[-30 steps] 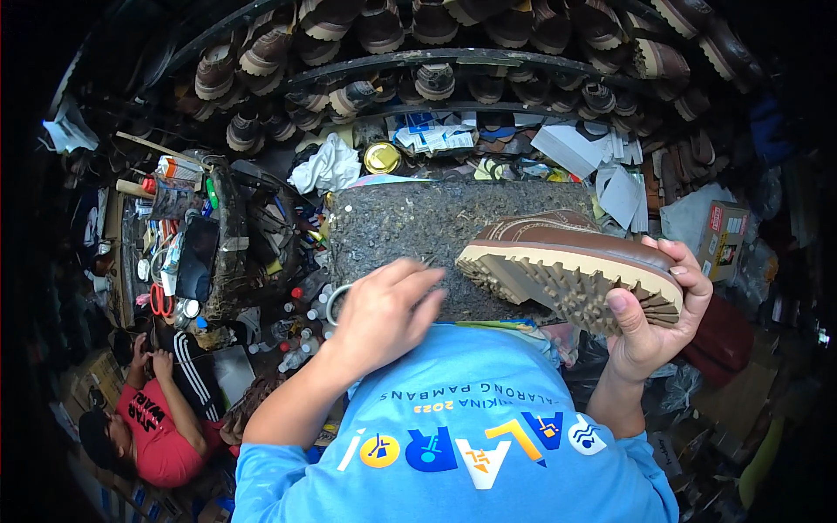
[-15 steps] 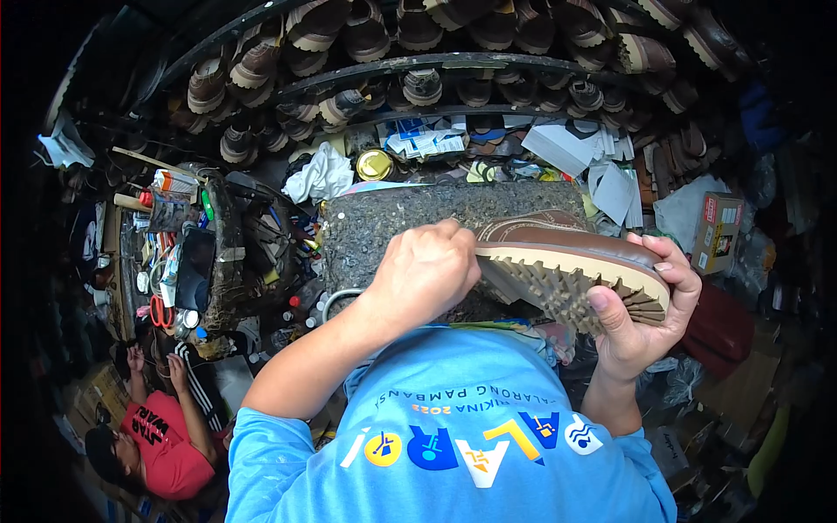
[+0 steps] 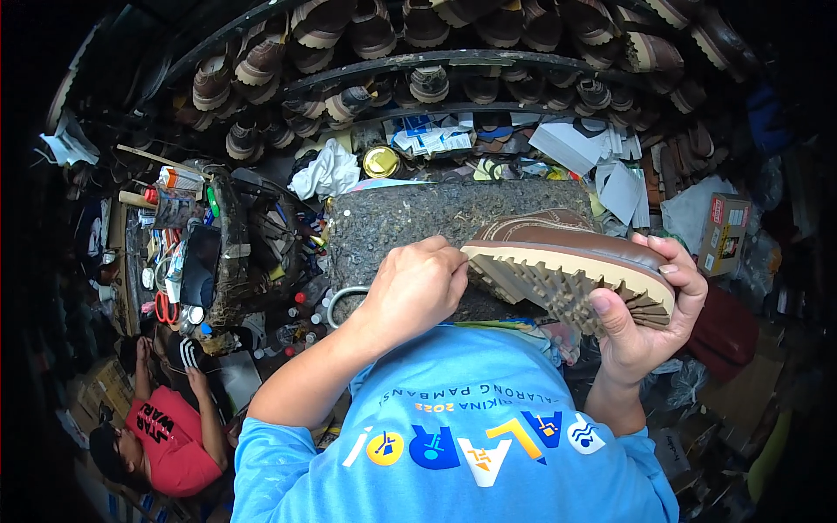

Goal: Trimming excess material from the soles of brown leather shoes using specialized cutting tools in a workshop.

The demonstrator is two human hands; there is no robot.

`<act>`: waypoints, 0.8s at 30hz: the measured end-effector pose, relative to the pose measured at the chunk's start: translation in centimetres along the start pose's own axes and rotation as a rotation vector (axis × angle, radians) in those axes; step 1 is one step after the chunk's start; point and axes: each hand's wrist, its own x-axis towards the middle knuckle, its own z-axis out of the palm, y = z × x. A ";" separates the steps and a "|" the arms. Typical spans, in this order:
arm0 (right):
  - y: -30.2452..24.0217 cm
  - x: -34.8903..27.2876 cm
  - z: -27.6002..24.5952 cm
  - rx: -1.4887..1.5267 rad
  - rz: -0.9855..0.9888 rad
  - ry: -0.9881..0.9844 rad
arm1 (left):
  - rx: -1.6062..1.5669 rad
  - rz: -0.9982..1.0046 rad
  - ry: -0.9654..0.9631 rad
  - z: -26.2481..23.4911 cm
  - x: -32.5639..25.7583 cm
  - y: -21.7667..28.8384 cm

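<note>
A brown leather shoe (image 3: 580, 238) with a cream midsole and a lugged rubber sole is tilted on its side, so the tread faces toward me. My right hand (image 3: 649, 305) wraps around its right end, thumb against the tread and fingers over the upper. My left hand (image 3: 415, 283) is closed beside the shoe's left end, its knuckles close to the sole edge. Whatever its curled fingers may hold is hidden. Beneath and behind the shoe lies a dark, rough-topped work block (image 3: 392, 213).
Racks of brown shoes (image 3: 427, 83) span the back. At left stands a cluttered tool tray (image 3: 187, 248) with red-handled scissors (image 3: 166, 307). A yellow can (image 3: 380, 161), white sheets (image 3: 571, 144) and a carton (image 3: 724, 235) surround the block. Another person (image 3: 170, 440) sits lower left.
My left hand has drawn slightly left, off the shoe's edge, uncovering more of its left end. My right hand keeps its grip. The other person's hands have shifted a little.
</note>
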 end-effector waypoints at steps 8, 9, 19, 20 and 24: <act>-0.4 -0.3 0.0 -0.088 -0.075 -0.058 | 0.395 0.110 -0.324 -1.7 3.2 1.3; -0.4 -0.3 -0.1 -0.086 -0.075 -0.057 | 0.396 0.110 -0.324 -1.7 3.6 1.3; 0.8 0.0 -1.2 0.048 0.041 0.054 | 0.085 -0.303 -0.050 -1.6 3.2 -3.0; 0.8 0.1 -1.3 0.048 0.047 0.056 | 0.036 -0.208 -0.030 -1.2 2.4 -3.0; 0.8 0.5 -1.1 0.041 0.058 0.048 | -0.128 0.016 -0.020 -0.5 1.3 -2.4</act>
